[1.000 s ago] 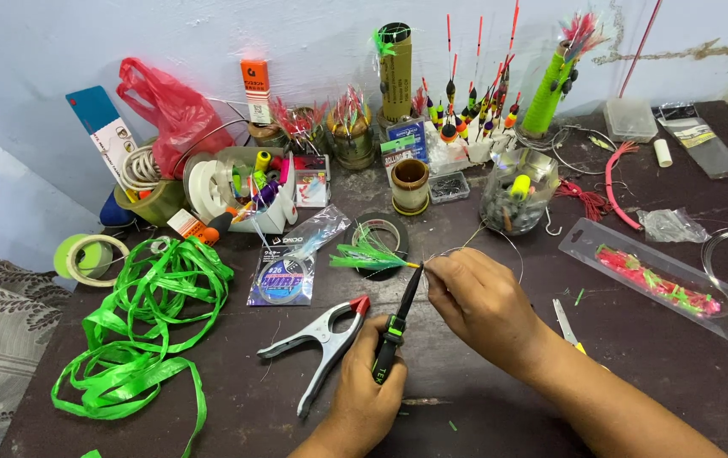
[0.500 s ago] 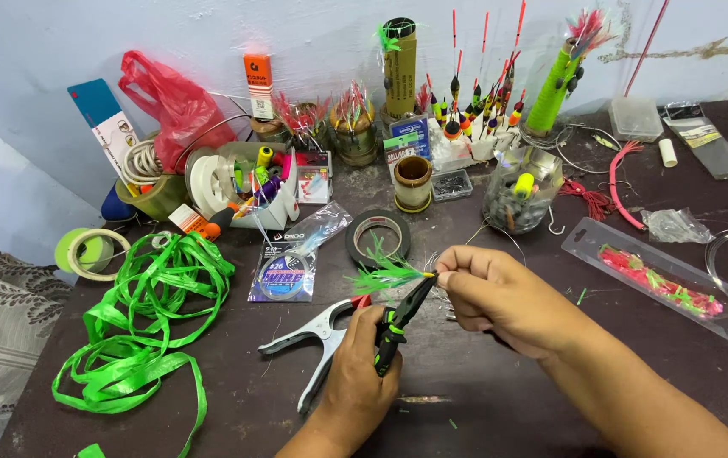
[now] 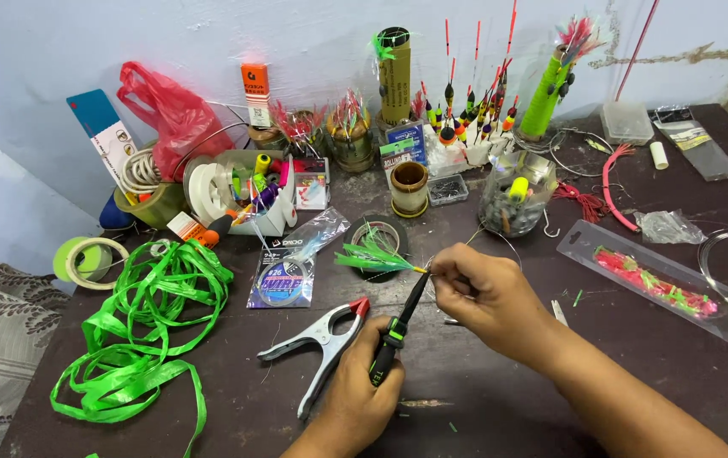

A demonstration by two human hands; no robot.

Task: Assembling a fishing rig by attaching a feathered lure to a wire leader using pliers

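Table (image 3: 551,399): matt, dark, smooth. On it, the spring clamp (image 3: 317,343) is bare metal with red plastic tips; the ribbon (image 3: 139,339) is glossy green plastic; the lure case (image 3: 652,280) is clear plastic.

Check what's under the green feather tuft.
Under the green tuft lies a dark tape roll on the table. The tuft covers part of its ring, so its middle is partly hidden.
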